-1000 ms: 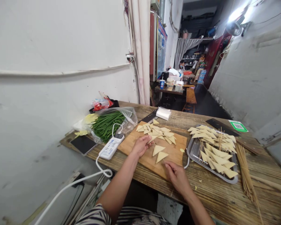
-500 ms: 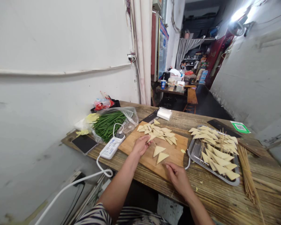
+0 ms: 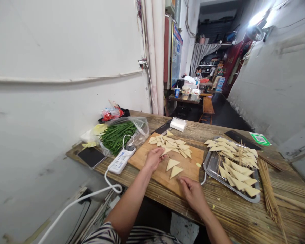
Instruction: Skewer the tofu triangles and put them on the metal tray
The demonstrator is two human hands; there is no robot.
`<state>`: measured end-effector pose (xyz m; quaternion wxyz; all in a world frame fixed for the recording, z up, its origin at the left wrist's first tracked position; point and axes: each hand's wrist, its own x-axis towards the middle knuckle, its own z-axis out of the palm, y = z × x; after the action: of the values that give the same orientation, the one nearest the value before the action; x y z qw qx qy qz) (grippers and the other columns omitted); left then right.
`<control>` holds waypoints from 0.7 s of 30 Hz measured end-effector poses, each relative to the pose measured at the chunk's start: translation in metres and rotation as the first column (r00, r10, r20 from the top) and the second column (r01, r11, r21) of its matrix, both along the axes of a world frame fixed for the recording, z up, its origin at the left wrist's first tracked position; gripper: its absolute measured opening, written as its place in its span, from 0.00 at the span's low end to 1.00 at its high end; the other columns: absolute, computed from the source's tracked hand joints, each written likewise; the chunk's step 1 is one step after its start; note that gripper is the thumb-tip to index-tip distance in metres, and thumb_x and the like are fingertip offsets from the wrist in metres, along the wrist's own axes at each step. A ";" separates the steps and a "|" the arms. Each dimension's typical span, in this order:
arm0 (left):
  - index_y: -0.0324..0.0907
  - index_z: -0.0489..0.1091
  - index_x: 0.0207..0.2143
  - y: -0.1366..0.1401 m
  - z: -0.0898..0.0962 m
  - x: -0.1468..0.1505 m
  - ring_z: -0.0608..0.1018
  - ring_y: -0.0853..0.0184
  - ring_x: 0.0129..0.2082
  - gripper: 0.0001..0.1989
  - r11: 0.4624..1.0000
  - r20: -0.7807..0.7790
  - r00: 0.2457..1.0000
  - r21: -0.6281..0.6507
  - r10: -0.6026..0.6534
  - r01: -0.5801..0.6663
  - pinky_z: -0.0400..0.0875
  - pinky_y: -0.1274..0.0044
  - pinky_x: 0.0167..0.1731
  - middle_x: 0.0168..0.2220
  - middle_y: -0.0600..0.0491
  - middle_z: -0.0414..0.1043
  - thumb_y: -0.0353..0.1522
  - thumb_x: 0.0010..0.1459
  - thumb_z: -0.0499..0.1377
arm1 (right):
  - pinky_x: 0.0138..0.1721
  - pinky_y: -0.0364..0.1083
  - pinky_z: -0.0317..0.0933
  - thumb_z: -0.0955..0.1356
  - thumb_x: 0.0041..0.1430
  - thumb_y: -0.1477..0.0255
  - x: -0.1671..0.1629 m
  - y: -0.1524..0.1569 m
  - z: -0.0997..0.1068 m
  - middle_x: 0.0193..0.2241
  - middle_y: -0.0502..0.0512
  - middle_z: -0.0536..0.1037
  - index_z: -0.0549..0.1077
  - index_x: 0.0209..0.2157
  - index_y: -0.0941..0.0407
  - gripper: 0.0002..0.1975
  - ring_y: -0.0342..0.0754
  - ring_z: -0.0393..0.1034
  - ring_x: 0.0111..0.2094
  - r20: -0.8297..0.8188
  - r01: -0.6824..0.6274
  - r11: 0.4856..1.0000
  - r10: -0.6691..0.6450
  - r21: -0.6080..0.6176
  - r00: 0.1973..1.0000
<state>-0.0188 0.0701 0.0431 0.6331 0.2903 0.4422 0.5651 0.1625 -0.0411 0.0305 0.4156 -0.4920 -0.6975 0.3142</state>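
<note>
Right hand (image 3: pixel 192 191) is pinching a skewer (image 3: pixel 168 156), fingertips nearly together; left hand (image 3: pixel 154 158) is pinching a slice (image 3: pixel 165 152).
From the right hand it is pointing to 11 o'clock over the board (image 3: pixel 139 158), bearing two more slices (image 3: pixel 176 171) (tip contact with the left's is unclear); bare wood is reaching the edge at the left hand's 9 o'clock, the tray (image 3: pixel 255 199) sitting at the right's 2.

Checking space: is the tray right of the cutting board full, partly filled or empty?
Partly filled: skewered pale triangles cover much of the tray, while bare metal shows along its left side.
</note>
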 end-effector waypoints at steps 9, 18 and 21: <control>0.33 0.71 0.26 -0.007 0.004 0.008 0.68 0.78 0.18 0.15 0.996 -0.018 0.996 0.001 -0.091 0.091 0.56 0.86 0.15 0.22 0.53 0.68 0.35 0.35 0.67 | 0.35 0.44 0.64 0.59 0.59 0.67 0.001 0.001 -0.004 0.34 0.58 0.78 0.75 0.38 0.59 0.16 0.50 0.72 0.34 0.014 0.009 1.000 -0.009 0.003 1.000; 0.33 0.72 0.26 -0.016 0.007 0.017 0.66 0.79 0.17 0.16 0.987 -0.062 0.986 0.034 -0.157 0.160 0.54 0.85 0.16 0.21 0.54 0.68 0.36 0.36 0.66 | 0.34 0.44 0.63 0.58 0.59 0.66 0.001 0.000 -0.002 0.33 0.57 0.78 0.74 0.38 0.59 0.17 0.50 0.72 0.33 0.007 0.016 1.000 -0.016 0.008 1.000; 0.33 0.71 0.28 -0.018 0.009 0.019 0.63 0.80 0.16 0.17 0.983 -0.094 0.980 0.026 -0.176 0.180 0.51 0.86 0.15 0.20 0.55 0.66 0.37 0.37 0.65 | 0.33 0.43 0.63 0.59 0.59 0.66 0.000 0.001 -0.003 0.32 0.57 0.77 0.74 0.37 0.59 0.16 0.50 0.71 0.33 -0.011 0.023 1.000 -0.023 0.009 1.000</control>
<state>0.0004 0.0520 0.0520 0.6551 0.3652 0.4331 0.4999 0.1627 -0.0406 0.0274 0.4254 -0.4963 -0.6909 0.3087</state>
